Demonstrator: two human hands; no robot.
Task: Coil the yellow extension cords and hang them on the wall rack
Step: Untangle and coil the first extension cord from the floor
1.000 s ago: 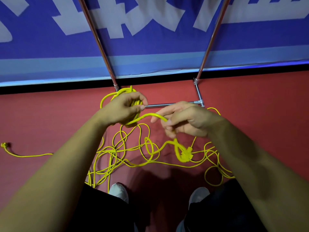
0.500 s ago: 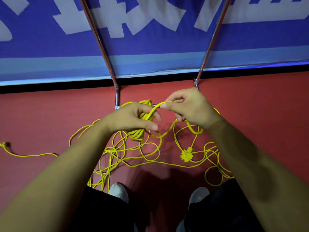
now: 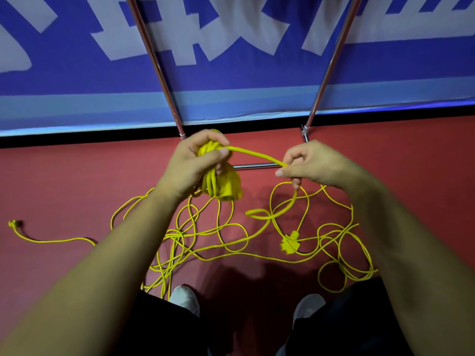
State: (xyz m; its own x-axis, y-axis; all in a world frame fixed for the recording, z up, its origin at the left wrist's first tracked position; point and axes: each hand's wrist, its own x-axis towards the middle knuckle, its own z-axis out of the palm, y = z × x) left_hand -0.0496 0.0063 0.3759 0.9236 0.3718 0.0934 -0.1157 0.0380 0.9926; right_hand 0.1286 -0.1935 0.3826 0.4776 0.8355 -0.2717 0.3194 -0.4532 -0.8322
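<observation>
My left hand (image 3: 191, 167) wraps the coil (image 3: 226, 187); right hand (image 3: 318, 165) pinches the loose cord (image 3: 257, 155). Light, limp, tangle-prone, so I'd grip near the coil.

The left hand (image 3: 195, 163) raised the coil (image 3: 221, 186) toward the floor's far edge; the right hand (image 3: 313, 163) drew the cord strand (image 3: 257, 156) rightward.

Bare forearms (image 3: 115, 253) come in from both lower corners, the left hand (image 3: 191, 164) and right hand (image 3: 317, 164) bare too; black trousers (image 3: 164, 330) along the bottom edge, white shoes (image 3: 185, 300) lower centre.
</observation>
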